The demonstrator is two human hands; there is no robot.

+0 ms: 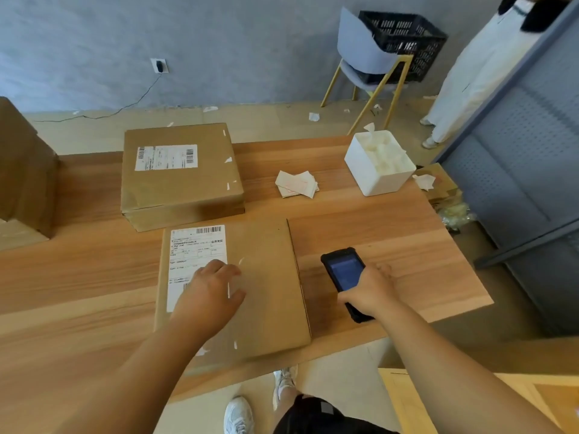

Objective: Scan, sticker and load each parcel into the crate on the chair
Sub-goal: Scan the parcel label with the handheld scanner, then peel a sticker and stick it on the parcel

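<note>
A flat brown parcel (269, 286) lies near the table's front edge, its white shipping label (195, 249) at its left. My left hand (210, 289) rests on the parcel, partly over the label's lower end. To the parcel's right, my right hand (371, 291) grips a black handheld scanner (343, 272) just above the wooden table (391, 233), screen up. A second, thicker labelled parcel (180, 173) lies farther back. The black crate (404, 42) sits on a light blue chair (363, 54) beyond the table's far edge.
A pile of white stickers (297, 184) lies mid-table, beside a white foam box (379, 164) at the right. A large open carton (25, 170) stands at the far left. A grey shelf unit (526, 145) stands right, with a person in white (476, 70) by it.
</note>
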